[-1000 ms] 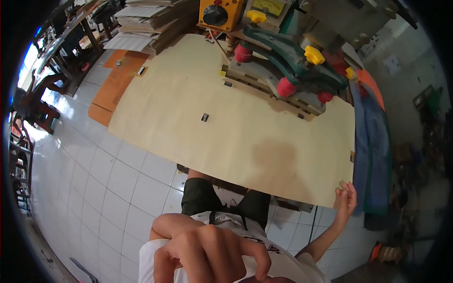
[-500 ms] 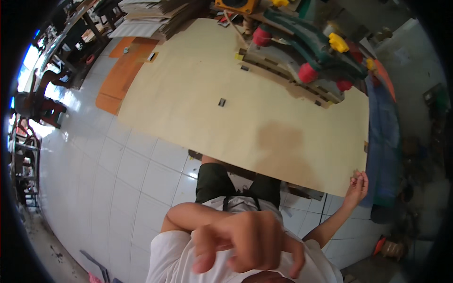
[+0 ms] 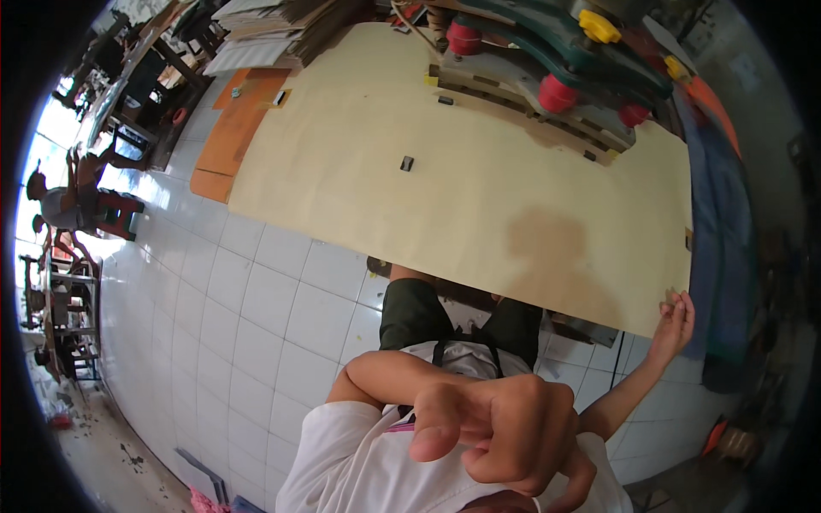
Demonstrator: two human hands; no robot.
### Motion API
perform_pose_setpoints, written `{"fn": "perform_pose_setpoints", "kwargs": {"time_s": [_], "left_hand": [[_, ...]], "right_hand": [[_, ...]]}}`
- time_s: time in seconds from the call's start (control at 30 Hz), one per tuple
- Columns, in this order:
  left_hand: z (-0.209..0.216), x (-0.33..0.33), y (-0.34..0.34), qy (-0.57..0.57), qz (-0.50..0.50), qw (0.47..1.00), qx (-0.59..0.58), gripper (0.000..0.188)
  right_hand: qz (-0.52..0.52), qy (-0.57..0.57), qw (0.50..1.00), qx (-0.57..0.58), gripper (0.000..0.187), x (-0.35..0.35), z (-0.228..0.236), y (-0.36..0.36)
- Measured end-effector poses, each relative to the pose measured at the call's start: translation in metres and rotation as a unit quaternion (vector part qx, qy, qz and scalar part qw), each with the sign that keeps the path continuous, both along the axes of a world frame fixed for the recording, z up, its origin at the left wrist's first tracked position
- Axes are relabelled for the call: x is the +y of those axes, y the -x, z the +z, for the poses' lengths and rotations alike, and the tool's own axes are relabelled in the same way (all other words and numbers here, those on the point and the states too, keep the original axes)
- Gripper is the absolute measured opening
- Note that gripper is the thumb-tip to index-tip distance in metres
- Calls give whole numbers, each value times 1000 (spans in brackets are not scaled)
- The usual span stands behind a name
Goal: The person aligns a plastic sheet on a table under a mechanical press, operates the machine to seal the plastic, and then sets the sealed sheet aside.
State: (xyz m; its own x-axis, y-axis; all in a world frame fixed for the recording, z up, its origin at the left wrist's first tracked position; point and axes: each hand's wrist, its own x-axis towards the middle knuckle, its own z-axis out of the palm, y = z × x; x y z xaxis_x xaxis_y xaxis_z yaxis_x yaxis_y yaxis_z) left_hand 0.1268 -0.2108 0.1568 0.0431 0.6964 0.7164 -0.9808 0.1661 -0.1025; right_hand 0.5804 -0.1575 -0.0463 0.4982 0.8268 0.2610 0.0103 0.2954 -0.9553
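My left hand [image 3: 513, 427] is raised close in front of my chest, large in the view. Its fingers are loosely bent, the thumb stands apart, and nothing shows in it. On the right, my right hand [image 3: 674, 325] is at the near right corner of a large pale yellow sheet-like surface [image 3: 342, 188]. Its fingers are curled together over the edge; a small greyish bit seems to show at the tips, too small to name. A small dark block [image 3: 407, 163] lies on the surface, well away from both hands.
A green machine [image 3: 522, 38] with red and yellow knobs stands at the far edge. Stacked flat boards [image 3: 265, 30] and an orange-brown panel [image 3: 231, 141] are far left. Blue cloth [image 3: 723, 222] hangs at right. Another person [image 3: 68, 201] sits far left.
The view has shifted, so the scene sits a little differently. My left hand has curled more and appears further right. My right hand stays at the surface's corner.
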Motion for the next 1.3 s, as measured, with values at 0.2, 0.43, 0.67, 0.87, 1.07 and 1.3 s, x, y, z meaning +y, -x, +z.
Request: {"fn": "perform_pose_setpoints", "kwargs": {"time_s": [0.2, 0.43, 0.67, 0.87, 1.07, 1.3], "left_hand": [[-34, 44, -10, -213, -86, 972, 57, 49], [-95, 126, 97, 85, 429, 758, 483, 45], [-117, 245, 211, 302, 525, 452, 655, 33], [-181, 278, 229, 260, 571, 294, 721, 37], [-187, 276, 220, 201, 570, 323, 729, 34], [-181, 272, 228, 219, 550, 346, 728, 32]], "right_hand": [[1, -15, 1000, -16, 29, 0, -1, 4], [-48, 37, 997, -53, 25, 2, 12, 28], [-158, 118, 903, -382, 36, 10, 66, -35], [-253, 359, 680, -587, 59, 16, 71, -226], [-102, 505, 651, -557, 74, 23, 80, -260], [7, 611, 597, -519, 93, 35, 119, -230]]}}
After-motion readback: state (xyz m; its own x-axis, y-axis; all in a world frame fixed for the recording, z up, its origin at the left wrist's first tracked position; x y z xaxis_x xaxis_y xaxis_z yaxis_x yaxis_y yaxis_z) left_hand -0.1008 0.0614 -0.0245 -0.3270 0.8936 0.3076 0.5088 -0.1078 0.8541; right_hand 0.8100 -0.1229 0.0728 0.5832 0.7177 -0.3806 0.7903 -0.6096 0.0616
